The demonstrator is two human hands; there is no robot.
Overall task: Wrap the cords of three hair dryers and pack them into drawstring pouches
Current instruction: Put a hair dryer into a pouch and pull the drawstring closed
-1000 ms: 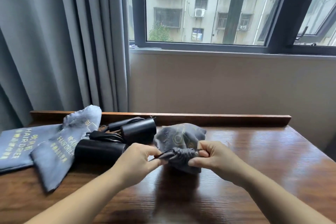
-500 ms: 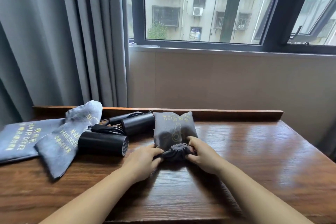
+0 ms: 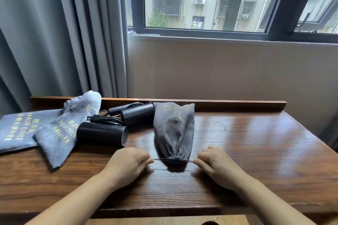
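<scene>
Glossy wooden desk (image 3: 247, 151) under a curtained window (image 3: 201, 0) — left hand (image 3: 128, 162) and right hand (image 3: 214, 162) each pinching the pouch (image 3: 173, 129) drawstring.

"HAIR DRIER" on two flat pouches (image 3: 17, 129)

Desk (image 3: 237, 151) glossy grained wood; pouch (image 3: 173, 129) matt grey woven cloth; dryers (image 3: 102, 134) smooth satin blk plastic; curtain (image 3: 54, 33) soft grey fabric

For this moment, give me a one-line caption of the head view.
Left hand and right hand pull drawstrings, cinching filled pouch on wooden table.
</scene>
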